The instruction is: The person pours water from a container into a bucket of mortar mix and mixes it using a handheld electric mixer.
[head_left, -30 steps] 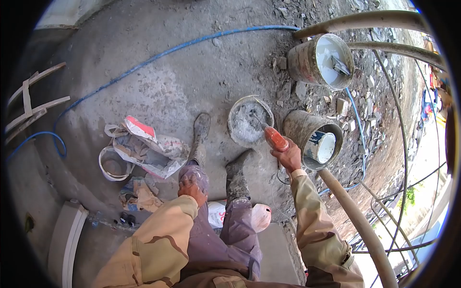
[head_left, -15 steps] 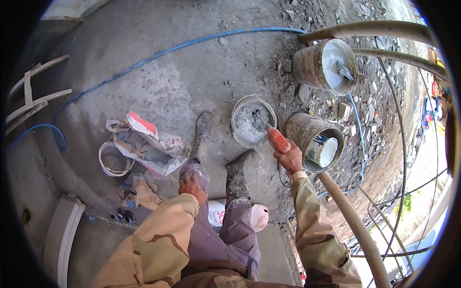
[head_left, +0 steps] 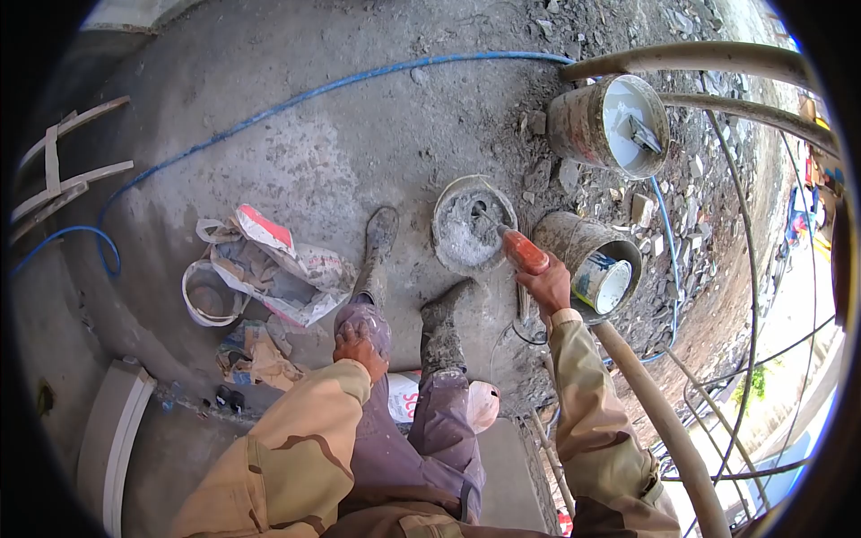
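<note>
My right hand (head_left: 547, 286) is closed around the rear of a red-orange power drill (head_left: 525, 251). The drill's shaft slants down into a bucket of grey mix (head_left: 465, 244), where pale powder and wet material lie together around the mixing end. How the drill's tip looks under the mix is hidden. My left hand (head_left: 361, 352) rests on my bent knee, fingers apart and draped over the dusty purple trousers, with nothing held. The bucket stands on the ground just ahead of my boots (head_left: 447, 325).
Right of the mix, a dirty bucket (head_left: 565, 235) lies tilted with a paint tub (head_left: 603, 282) inside. Another bucket (head_left: 574, 124) holds whitish liquid. Torn sacks (head_left: 296, 269) and a white pail (head_left: 210, 296) lie left. A blue hose (head_left: 323, 91) crosses the floor; bamboo poles (head_left: 659, 421) stand right.
My right hand and the drill have shifted slightly right and down in view, and the mixing end sits a little differently in the mix. My left hand stays on the knee.
</note>
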Available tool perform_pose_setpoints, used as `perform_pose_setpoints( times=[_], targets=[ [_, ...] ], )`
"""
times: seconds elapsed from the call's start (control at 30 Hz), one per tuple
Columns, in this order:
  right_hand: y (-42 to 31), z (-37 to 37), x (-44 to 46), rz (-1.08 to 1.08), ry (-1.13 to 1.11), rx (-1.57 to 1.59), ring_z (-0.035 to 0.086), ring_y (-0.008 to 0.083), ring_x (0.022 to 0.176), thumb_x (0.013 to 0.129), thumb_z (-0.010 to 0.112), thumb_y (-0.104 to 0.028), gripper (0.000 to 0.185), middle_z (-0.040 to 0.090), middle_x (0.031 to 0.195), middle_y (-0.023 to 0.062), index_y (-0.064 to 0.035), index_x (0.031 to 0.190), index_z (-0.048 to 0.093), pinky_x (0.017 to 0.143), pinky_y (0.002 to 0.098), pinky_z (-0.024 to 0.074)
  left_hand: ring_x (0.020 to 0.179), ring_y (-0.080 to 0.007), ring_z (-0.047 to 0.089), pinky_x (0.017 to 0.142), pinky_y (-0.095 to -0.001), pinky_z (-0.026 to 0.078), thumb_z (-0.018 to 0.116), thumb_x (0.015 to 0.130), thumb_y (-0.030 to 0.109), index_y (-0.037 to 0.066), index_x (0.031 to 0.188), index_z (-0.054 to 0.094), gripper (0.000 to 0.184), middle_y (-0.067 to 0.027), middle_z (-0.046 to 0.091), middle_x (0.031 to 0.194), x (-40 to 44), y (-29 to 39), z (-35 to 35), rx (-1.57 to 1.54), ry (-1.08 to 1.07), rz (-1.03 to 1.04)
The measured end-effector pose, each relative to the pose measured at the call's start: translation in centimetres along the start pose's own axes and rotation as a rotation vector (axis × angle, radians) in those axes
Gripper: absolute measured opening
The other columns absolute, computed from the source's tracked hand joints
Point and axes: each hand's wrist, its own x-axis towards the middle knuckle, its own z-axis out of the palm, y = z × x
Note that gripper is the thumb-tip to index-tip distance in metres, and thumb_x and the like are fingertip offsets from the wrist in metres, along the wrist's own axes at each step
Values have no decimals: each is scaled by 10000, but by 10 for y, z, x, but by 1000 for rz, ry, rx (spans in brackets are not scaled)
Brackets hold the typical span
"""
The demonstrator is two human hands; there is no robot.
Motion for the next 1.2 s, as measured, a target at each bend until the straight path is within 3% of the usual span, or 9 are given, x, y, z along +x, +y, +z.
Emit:
perform_pose_setpoints(
  times=[0.17,0.23,0.47,0.77,0.87,0.93,1.03,1.17,1.2],
  targets=[
    [-4,7,2,-23,-37,-26,728,356,1038,643,833,-293,650,757,1091,196,-60,1235,698,941,414,561,1399,-444,432,1113,-506,464,754,807,424,86,1583,362,932,-223,359,1596,-3,1,-2,10,-2,4],
    [-6,10,4,41,-29,-77,726,362,1042,643,832,-302,653,757,1090,198,-71,1239,698,939,424,561,1405,-439,430,1174,-458,398,787,791,420,75,1589,361,969,-238,370,1600,-3,3,-5,-11,-4,-2],
    [-9,4,4,29,-5,-36,726,363,1045,640,842,-305,656,758,1093,196,-64,1232,697,940,428,561,1417,-420,423,1184,-448,367,786,788,406,62,1585,364,965,-240,377,1596,-2,2,-10,-19,1,3],
    [-11,10,6,72,-42,122,739,317,1035,649,848,-265,620,767,1078,176,-40,1209,702,942,387,557,1432,-410,406,1197,-442,344,765,814,431,45,1586,350,958,-233,365,1608,-5,2,-13,10,-33,3],
    [-21,8,6,66,-21,66,756,272,917,669,842,-231,578,772,1024,151,-19,1188,700,844,372,587,1449,-401,390,1203,-441,330,748,825,446,42,1586,354,947,-240,358,1611,-5,2,-16,-32,-62,-15],
    [-31,5,1,167,-68,198,740,214,749,693,830,-189,526,766,944,133,-6,1167,695,700,352,597,1457,-396,387,1203,-441,325,741,830,453,39,1590,346,952,-243,357,1615,-4,0,-14,39,-46,40],
    [-31,9,-4,173,-34,248,692,166,621,715,820,-165,491,745,862,112,4,1157,689,581,324,575,1466,-394,381,1209,-441,312,732,836,461,30,1592,338,955,-248,359,1616,-6,2,-21,84,-80,83],
    [-20,17,-3,222,-62,359,673,163,591,736,801,-144,449,721,798,99,11,1143,689,546,324,560,1464,-393,384,1211,-443,308,735,834,463,31,1592,341,957,-256,365,1611,-3,-2,-9,16,-62,14],
    [-20,19,-3,224,-68,413,660,159,577,746,791,-128,421,706,768,89,12,1130,688,524,322,547,1437,-430,397,1171,-480,379,739,827,433,58,1592,345,938,-247,351,1608,-1,-3,-7,7,-40,21]
  ],
)
